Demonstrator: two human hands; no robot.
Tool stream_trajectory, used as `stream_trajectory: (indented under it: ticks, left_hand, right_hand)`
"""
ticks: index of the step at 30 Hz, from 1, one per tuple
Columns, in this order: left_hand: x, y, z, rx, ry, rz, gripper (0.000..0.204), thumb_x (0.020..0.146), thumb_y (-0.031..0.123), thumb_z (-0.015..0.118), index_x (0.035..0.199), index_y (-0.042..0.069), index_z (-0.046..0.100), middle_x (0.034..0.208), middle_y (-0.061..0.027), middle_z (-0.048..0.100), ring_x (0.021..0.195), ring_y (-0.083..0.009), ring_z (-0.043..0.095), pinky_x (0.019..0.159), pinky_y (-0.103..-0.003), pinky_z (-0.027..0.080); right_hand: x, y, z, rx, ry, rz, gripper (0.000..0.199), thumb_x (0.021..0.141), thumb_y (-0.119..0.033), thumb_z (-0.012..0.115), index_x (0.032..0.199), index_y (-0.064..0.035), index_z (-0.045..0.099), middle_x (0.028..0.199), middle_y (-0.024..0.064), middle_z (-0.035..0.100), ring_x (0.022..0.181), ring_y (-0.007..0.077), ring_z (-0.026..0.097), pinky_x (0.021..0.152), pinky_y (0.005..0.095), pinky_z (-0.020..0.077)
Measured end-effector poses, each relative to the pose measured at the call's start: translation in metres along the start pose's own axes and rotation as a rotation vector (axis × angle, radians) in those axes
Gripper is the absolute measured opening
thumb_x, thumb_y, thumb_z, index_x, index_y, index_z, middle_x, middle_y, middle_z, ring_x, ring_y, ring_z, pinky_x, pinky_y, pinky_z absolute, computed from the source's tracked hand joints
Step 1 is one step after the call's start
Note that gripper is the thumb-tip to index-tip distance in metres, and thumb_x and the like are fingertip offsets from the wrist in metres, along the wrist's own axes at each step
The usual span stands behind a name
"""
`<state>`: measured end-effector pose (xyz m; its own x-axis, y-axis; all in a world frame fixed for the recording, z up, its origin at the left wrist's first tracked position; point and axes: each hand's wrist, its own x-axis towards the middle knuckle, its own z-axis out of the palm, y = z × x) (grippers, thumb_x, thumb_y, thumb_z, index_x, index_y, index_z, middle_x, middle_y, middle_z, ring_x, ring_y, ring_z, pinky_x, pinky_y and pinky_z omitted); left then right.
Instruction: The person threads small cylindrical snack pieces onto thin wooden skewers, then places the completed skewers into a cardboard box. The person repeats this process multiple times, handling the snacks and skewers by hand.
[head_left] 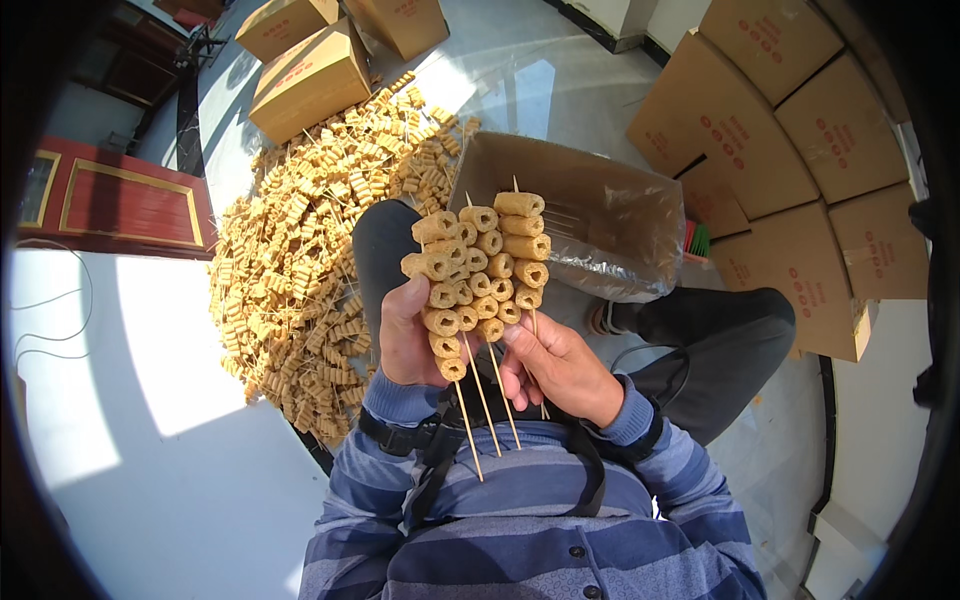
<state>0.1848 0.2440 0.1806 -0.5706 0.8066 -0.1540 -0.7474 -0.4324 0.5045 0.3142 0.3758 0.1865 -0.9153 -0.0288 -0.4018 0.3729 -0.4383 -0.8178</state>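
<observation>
A bundle of several skewers (475, 270) threaded with hollow, golden-brown rolls is held up in front of my body. Their bare wooden sticks point down toward my striped shirt, and a few sharp tips show at the top. My left hand (403, 340) grips the bundle from the left side, its thumb resting beside the rolls. My right hand (565, 370) pinches the lower right of the bundle with thumb and fingers, near a stick. Some of the left fingers are hidden behind the rolls.
To the left lies a large heap of similar skewers (290, 290). Beyond my knees stands an open carton (610, 175) lined with clear plastic, with a few sticks in it. Closed cartons (310, 85) stand behind the heap; more stacked cartons (730, 130) line the right. A red panel (130, 205) is at left.
</observation>
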Motion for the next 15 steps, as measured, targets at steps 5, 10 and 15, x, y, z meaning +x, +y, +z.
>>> stream_trajectory:
  ticks: [5,10,15]
  left_hand:
    - [-0.001,0.000,-0.003,-0.066,-0.075,-0.002,0.080,0.090,0.046,0.060,0.146,-0.005,0.036,0.138,-0.0226,0.054,0.124,-0.0380,0.057,0.105,-0.051,0.047]
    - [0.001,-0.001,-0.002,-0.092,-0.018,0.069,0.081,0.087,0.042,0.064,0.147,-0.005,0.036,0.142,-0.0230,0.051,0.129,-0.0395,0.052,0.111,-0.055,0.041]
    - [0.002,-0.002,-0.002,-0.140,-0.010,0.062,0.079,0.089,0.043,0.061,0.147,-0.005,0.035,0.143,-0.0233,0.050,0.131,-0.0389,0.051,0.112,-0.056,0.039]
  right_hand:
    - [-0.003,-0.007,-0.001,-0.099,0.014,0.086,0.035,0.110,-0.037,0.035,0.117,-0.0050,0.048,0.070,0.0047,0.062,0.058,0.0116,0.062,0.053,0.0243,0.0511]
    - [-0.011,-0.015,-0.006,-0.367,0.083,0.027,0.040,0.110,-0.039,0.036,0.114,-0.0009,0.048,0.075,0.0093,0.066,0.064,0.0169,0.067,0.057,0.0297,0.0546]
    - [-0.011,-0.011,-0.004,-0.743,0.254,-0.114,0.034,0.107,-0.034,0.044,0.111,-0.0006,0.050,0.071,0.0177,0.067,0.063,0.0329,0.068,0.057,0.0436,0.0527]
